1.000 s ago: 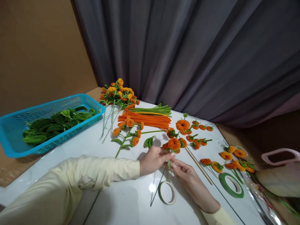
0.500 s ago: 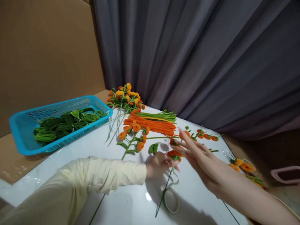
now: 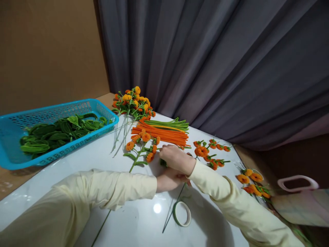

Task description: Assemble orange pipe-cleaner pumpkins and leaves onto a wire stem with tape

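My left hand (image 3: 168, 180) is closed round a dark wire flower stem (image 3: 177, 199), whose lower end slants down over the white table. The flower at its top is hidden behind my hands. Crossing above it, my right hand (image 3: 177, 158) has its fingers curled downward, right over a few small green leaves (image 3: 162, 162). Its fingertips are mostly hidden, so what they grip does not show. Below the hands stands a roll of green tape (image 3: 182, 214), its loose end partly visible near the stem.
Left is a blue basket (image 3: 59, 157) of green leaves. Orange pipe cleaners (image 3: 164, 133) and green pipe cleaners (image 3: 169, 124) lie behind my hands, with a finished orange flower spray (image 3: 140, 151) beside them. Loose orange flowers (image 3: 202, 151) lie right; a flower bunch (image 3: 136, 101) is at the back.
My right hand has swung left from spread fingers beside the orange flower, across my left hand to the small leaves, its fingers now curled. The view has shifted slightly.
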The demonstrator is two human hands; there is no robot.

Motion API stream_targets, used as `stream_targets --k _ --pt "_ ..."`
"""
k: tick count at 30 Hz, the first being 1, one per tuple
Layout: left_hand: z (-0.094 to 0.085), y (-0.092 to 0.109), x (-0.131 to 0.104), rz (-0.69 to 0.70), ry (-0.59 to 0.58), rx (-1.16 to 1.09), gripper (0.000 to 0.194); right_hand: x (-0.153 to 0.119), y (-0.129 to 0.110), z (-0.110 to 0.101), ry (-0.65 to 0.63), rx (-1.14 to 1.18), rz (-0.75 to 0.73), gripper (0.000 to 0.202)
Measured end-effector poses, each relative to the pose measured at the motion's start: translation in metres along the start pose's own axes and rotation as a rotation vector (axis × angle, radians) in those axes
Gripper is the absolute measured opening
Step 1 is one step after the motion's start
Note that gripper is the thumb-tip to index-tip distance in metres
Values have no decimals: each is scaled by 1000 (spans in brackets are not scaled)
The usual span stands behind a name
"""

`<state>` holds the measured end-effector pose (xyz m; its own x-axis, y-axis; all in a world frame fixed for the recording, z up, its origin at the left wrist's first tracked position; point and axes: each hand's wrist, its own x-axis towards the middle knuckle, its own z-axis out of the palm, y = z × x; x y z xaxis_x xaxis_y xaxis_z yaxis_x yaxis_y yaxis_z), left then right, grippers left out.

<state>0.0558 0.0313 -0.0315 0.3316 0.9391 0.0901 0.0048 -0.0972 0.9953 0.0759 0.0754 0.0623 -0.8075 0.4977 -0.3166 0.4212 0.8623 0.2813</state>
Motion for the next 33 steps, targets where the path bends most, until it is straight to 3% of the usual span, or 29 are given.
stream_targets --k 7,12,22,26,33 --pt "-5 6 -3 -35 -59 -35 31 -9 13 -14 14 -21 -51 33" --pt "-3 4 -2 -48 -68 -71 34 -25 22 -20 -39 38 -141 24" --pt "-7 21 -9 -142 -27 -32 34 -35 34 -20 -60 492 -413 42" --pt "-7 18 -9 -190 -5 -13 33 -33 29 -16 -9 542 -413 44" --pt "-4 18 -8 -199 -37 -38 31 -27 20 -14 30 541 -274 53"
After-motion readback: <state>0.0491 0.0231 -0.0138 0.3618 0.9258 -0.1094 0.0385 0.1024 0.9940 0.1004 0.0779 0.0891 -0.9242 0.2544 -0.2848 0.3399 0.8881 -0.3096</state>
